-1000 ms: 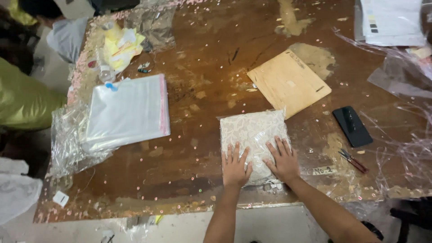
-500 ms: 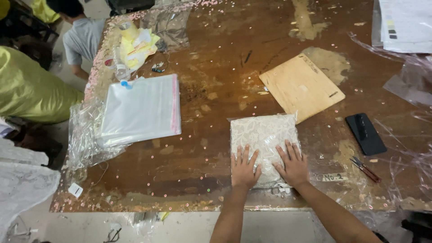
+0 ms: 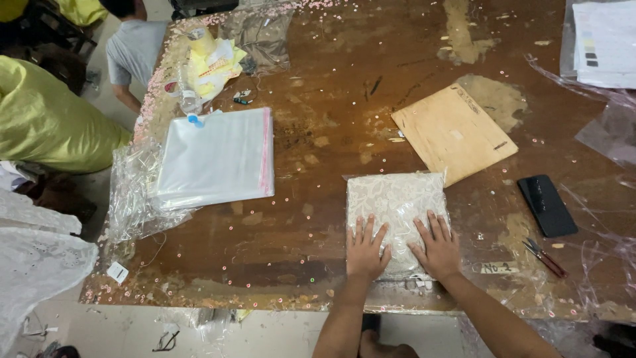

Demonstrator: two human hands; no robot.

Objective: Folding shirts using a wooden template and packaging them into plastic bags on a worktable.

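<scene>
A folded white lace cloth in a clear plastic bag (image 3: 396, 202) lies on the worn brown wooden table (image 3: 318, 152) near its front edge. My left hand (image 3: 366, 246) lies flat on the package's lower left part, fingers spread. My right hand (image 3: 436, 244) presses flat on its lower right part, fingers spread too. Neither hand grips anything.
A stack of clear bags with a pink strip (image 3: 215, 157) lies to the left. A tan cardboard sheet (image 3: 452, 131) sits behind the package; a black phone (image 3: 546, 205) and small snips (image 3: 544, 258) are at right. A person in a grey shirt (image 3: 136, 50) is at far left.
The camera view has shifted, so the table appears further right and lower. Both hands stay flat on the package; they have barely moved on it.
</scene>
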